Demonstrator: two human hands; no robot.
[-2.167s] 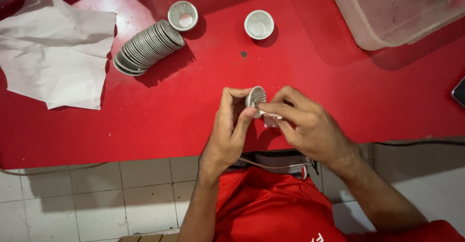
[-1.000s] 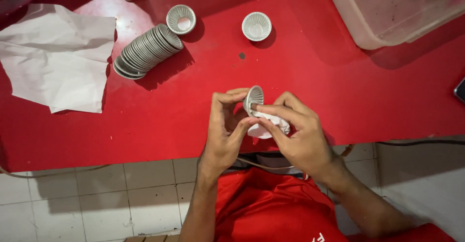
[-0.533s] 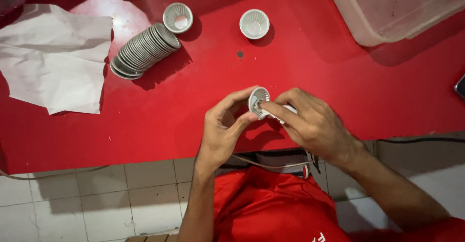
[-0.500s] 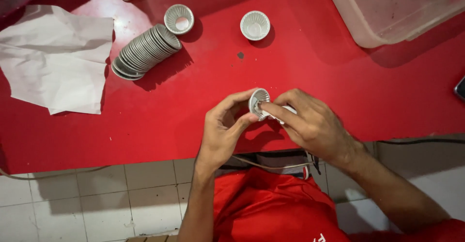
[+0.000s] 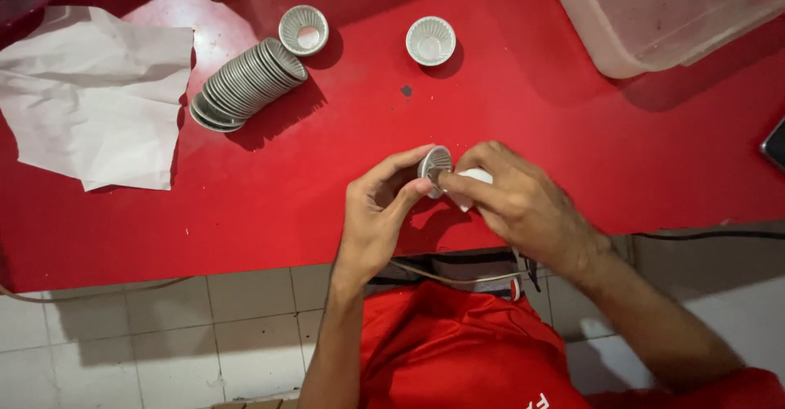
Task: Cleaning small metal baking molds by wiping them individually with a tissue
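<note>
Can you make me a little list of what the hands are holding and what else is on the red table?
left hand: pinches a small fluted metal cup, tipped on its side
right hand: presses a white cloth against the cup
table: red
stack of cups: lying on its side, far left
single cups: empty cup by the stack, white-lined cup apart
white paper: crumpled, left edge
clear plastic tub: top right

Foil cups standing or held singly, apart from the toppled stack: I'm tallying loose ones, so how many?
3. One loose foil cup sits by the stack's top end, one stands alone further right, and one is held between both hands.
</note>
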